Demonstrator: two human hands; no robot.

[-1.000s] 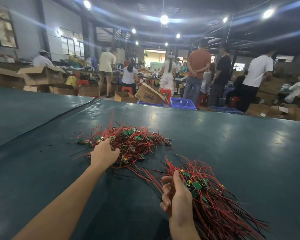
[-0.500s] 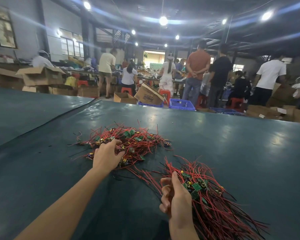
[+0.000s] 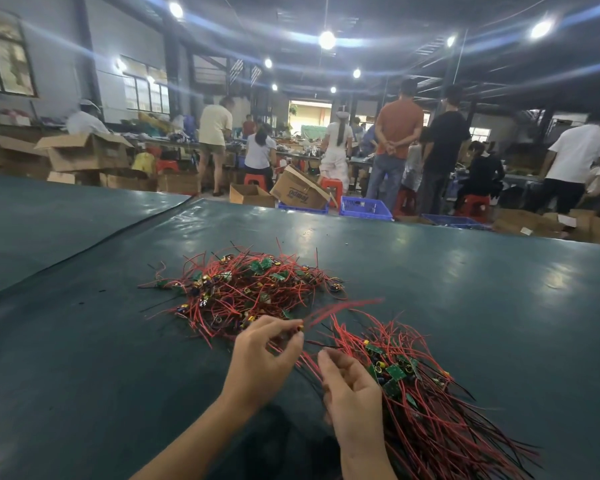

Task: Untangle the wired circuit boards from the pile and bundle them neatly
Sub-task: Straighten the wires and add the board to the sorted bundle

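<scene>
While the left hand (image 3: 267, 358) pinches one wired board (image 3: 298, 329) between thumb and fingertips, its red leads trail, blurred, toward 2 o'clock, near the pile (image 3: 250, 292) lying at 12 o'clock on the table (image 3: 84, 358). The right hand (image 3: 354, 400) curls round the bundle (image 3: 430, 410) at 4 o'clock. The risk I see is those leads snagging neighbouring wires and dragging tangled boards along, or the bundle fanning apart if that grip slackens

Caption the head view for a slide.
Left hand pinches one wired board near the tangled pile; right hand beside the bundle on the green table.
</scene>
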